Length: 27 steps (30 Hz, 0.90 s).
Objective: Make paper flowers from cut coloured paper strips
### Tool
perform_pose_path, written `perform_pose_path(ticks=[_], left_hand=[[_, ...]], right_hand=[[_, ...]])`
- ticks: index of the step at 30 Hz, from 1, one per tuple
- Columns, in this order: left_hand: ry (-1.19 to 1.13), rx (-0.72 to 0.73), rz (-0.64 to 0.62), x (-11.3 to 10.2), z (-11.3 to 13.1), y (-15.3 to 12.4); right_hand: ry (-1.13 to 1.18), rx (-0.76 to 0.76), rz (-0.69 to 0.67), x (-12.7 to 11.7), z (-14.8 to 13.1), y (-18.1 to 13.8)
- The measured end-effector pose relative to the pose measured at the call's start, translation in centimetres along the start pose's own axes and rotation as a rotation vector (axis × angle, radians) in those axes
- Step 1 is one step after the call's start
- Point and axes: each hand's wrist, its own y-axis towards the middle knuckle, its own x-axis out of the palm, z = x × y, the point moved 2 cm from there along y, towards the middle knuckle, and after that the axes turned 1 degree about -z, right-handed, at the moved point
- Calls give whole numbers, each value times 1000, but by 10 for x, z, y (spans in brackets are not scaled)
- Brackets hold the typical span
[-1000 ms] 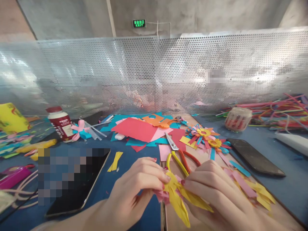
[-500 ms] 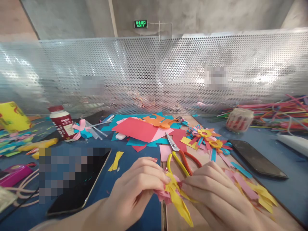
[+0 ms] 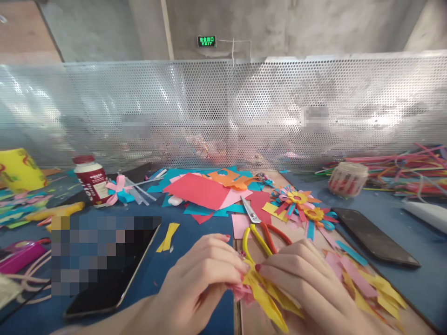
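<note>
My left hand (image 3: 206, 267) is closed in a pinch on a bunch of yellow paper strips (image 3: 267, 304), with crumpled pink paper (image 3: 242, 293) under its fingertips. From the other side my right hand (image 3: 310, 279) pinches the same yellow strips near their gathered middle. Two yellow ends hang down towards me between the hands. Just beyond the fingers lie scissors (image 3: 254, 218) with a yellow and a red handle loop, blades pointing away. Several layered paper flowers (image 3: 296, 197) rest behind my right hand, and cut yellow and pink strips (image 3: 377, 291) lie to its right.
Coloured paper sheets (image 3: 197, 190) are stacked ahead. On the left are a tablet (image 3: 104, 288), a drink bottle (image 3: 91, 181), a ribbon-like bow (image 3: 120, 190) and a yellow glue gun (image 3: 56, 211). A black phone (image 3: 373, 237) and a jar (image 3: 348, 179) stand right. A perforated metal screen (image 3: 209, 102) closes the back.
My right fingertips have shifted slightly left and up on the yellow paper. The yellow ends now spread further apart, swinging rightwards. The whole view has tilted a little upward.
</note>
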Motion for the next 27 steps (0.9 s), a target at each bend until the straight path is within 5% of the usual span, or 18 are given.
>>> perform_pose_path(ticks=[12, 18, 27], left_hand=[[-26, -32, -16, 3, 0, -2], [-47, -253, 37, 9, -9, -8], [-260, -685, 75, 15, -15, -1]], right_hand=[[35, -29, 79, 7, 2, 0], [125, 105, 125, 19, 6, 6], [388, 538, 41, 27, 12, 4]])
